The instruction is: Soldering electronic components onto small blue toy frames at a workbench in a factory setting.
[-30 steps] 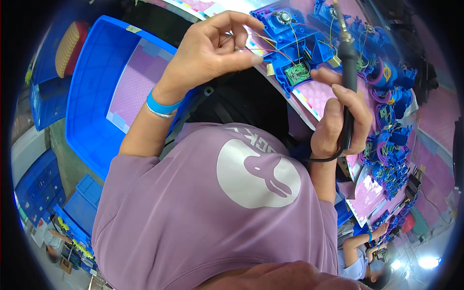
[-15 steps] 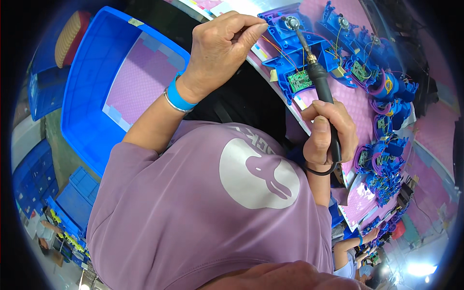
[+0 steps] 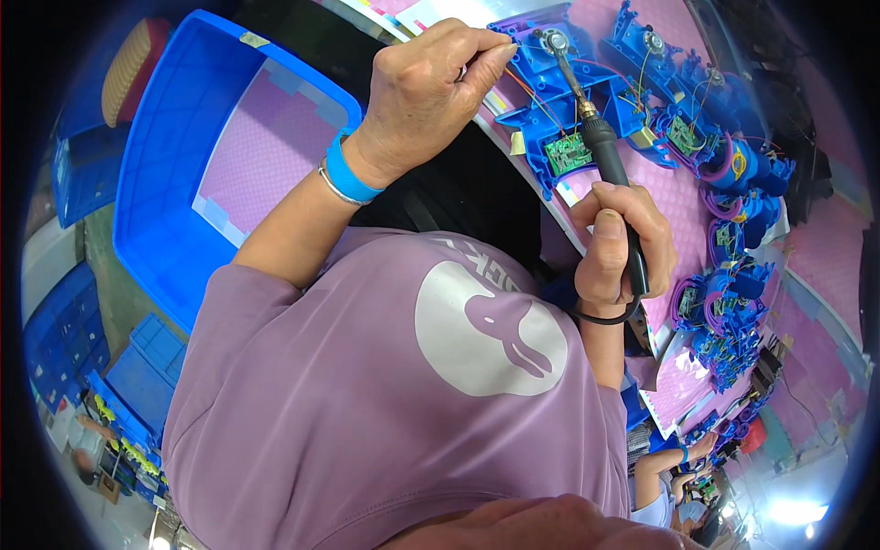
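My right hand (image 3: 628, 238) is wrapped round the black handle of a soldering iron (image 3: 605, 151). The iron's tip rests at a round silver part (image 3: 554, 41) in an open blue plastic housing (image 3: 541, 78). Beside that part, my left hand (image 3: 426, 96) is closed in a pinch, thumb against forefinger. Thin red and orange wires (image 3: 532, 90) run from its fingertips towards a green circuit board (image 3: 568, 154) in the housing's nearer piece. The wire ends are hidden by the fingers.
More blue housings (image 3: 729, 229) with boards and wires line the pink-covered bench (image 3: 683, 197) on the right. A large blue bin (image 3: 151, 183) stands to my left. Another person's arm (image 3: 655, 463) reaches to the bench at the lower right.
My left hand has shifted slightly right, towards the round silver part. The soldering iron's tip stays at that part, and its handle has barely moved.
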### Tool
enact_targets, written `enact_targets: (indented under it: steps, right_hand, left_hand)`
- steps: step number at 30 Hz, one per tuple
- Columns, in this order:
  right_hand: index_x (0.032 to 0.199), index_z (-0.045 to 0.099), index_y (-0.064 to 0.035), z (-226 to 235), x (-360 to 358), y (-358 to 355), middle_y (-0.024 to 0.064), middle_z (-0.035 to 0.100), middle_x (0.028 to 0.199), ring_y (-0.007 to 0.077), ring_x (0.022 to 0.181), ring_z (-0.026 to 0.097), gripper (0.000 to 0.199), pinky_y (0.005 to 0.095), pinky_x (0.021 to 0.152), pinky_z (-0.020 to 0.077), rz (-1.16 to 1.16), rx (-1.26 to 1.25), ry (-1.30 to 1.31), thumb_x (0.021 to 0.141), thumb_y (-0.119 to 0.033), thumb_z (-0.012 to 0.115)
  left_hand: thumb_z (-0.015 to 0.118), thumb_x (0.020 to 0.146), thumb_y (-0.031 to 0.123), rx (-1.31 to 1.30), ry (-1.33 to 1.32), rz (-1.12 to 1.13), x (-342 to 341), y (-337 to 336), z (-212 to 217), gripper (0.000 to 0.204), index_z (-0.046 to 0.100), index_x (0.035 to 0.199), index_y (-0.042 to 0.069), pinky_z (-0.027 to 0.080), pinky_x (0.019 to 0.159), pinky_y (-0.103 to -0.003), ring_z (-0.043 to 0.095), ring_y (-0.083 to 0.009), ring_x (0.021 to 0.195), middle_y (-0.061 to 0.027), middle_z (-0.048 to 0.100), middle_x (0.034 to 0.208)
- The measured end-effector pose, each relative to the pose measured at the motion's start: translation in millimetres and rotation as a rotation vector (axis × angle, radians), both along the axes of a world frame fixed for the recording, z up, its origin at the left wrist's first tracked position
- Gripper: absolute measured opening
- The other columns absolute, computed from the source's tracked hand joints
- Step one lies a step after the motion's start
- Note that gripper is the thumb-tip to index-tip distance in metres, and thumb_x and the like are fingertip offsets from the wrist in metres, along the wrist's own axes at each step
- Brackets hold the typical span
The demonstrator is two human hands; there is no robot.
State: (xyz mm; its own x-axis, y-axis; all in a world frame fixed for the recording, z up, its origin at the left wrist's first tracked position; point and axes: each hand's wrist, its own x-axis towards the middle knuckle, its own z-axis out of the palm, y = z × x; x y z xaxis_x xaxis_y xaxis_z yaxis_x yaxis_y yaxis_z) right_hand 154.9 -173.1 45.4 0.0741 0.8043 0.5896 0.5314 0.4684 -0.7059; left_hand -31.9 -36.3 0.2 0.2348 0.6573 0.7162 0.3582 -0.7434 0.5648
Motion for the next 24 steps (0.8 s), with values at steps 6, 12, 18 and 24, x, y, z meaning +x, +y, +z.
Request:
enact_targets:
  steps: [6,12,18,24]
  right_hand:
    - [0.106,0.067,0.0043,-0.7,0.2,3.4,0.0122,0.066,0.068,0.0159,0.059,0.061,0.021,0.0282,0.058,0.0483,0.011,-0.012,-0.012,0.094,-0.011,0.06]
    - [0.106,0.067,0.0045,-1.7,-0.1,4.7,0.0125,0.067,0.068,0.0158,0.059,0.062,0.021,0.0278,0.058,0.0479,-0.001,-0.021,-0.015,0.094,-0.011,0.06]
    - [0.105,0.068,0.0037,-1.7,0.7,5.7,0.0122,0.067,0.067,0.0164,0.059,0.061,0.02,0.0282,0.058,0.0474,0.01,-0.024,-0.021,0.094,-0.012,0.06]
    - [0.103,0.068,0.0037,-2.9,0.6,6.0,0.0124,0.067,0.067,0.0171,0.058,0.062,0.019,0.0291,0.058,0.0477,0.012,-0.01,-0.029,0.094,-0.012,0.061]
  left_hand:
    - [0.079,0.089,0.014,-0.003,0.016,0.004,-0.4,-0.5,-1.8,0.013,0.074,0.091,0.002,0.05,0.052,-0.027,0.067,-0.0177,0.061,-0.0075,0.071,0.079]
    - [0.079,0.089,0.014,0.0,0.013,-0.013,0.0,1.8,-3.6,0.013,0.075,0.092,0.003,0.051,0.052,-0.026,0.067,-0.0166,0.061,-0.0068,0.071,0.079]
    - [0.079,0.089,0.014,-0.004,0.026,-0.006,-0.4,1.7,-3.5,0.013,0.075,0.092,0.003,0.051,0.052,-0.026,0.067,-0.0164,0.061,-0.0068,0.071,0.079]
    - [0.079,0.089,0.014,-0.001,0.007,-0.014,1.9,1.3,-4.3,0.013,0.075,0.092,0.003,0.05,0.051,-0.026,0.067,-0.0165,0.06,-0.0067,0.071,0.078]
